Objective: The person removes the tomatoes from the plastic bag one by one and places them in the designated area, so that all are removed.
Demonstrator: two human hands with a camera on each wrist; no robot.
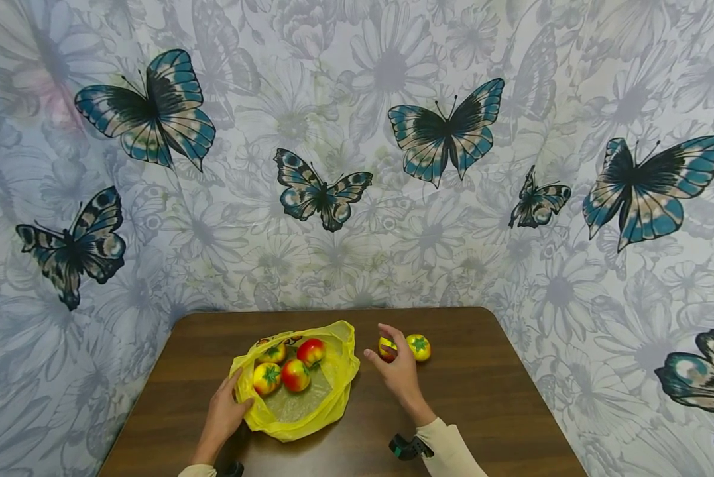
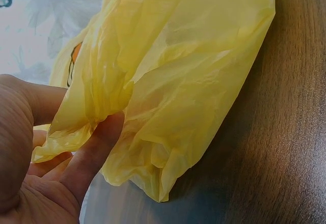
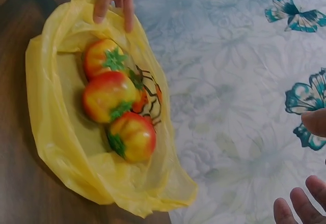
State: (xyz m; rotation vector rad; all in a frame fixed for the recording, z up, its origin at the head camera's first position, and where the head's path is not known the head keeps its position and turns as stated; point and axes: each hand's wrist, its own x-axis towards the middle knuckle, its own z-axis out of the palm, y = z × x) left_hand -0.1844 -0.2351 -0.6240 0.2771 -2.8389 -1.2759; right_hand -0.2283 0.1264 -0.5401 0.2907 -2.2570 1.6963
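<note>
A yellow plastic bag (image 1: 285, 429) lies on the table with its mouth spread wide. Inside it are several red-and-yellow tomatoes (image 1: 296, 375) with green leafy tops. My left hand (image 1: 222, 412) grips the bag's left rim, its thumb and fingers pinching the thin plastic (image 2: 97, 96) in the left wrist view. To the right of the bag, my right hand (image 1: 401, 374) is held with thumb and fingers spread. Behind it sits a partly hidden tomato (image 1: 386, 353); whether the fingers touch it I cannot tell. Beside that one is a yellowish tomato (image 1: 419, 348).
The brown wooden table (image 1: 482, 404) has its far edge close to a wall covering (image 1: 428, 265) printed with flowers and butterflies. A black band (image 1: 409, 448) is on the right wrist.
</note>
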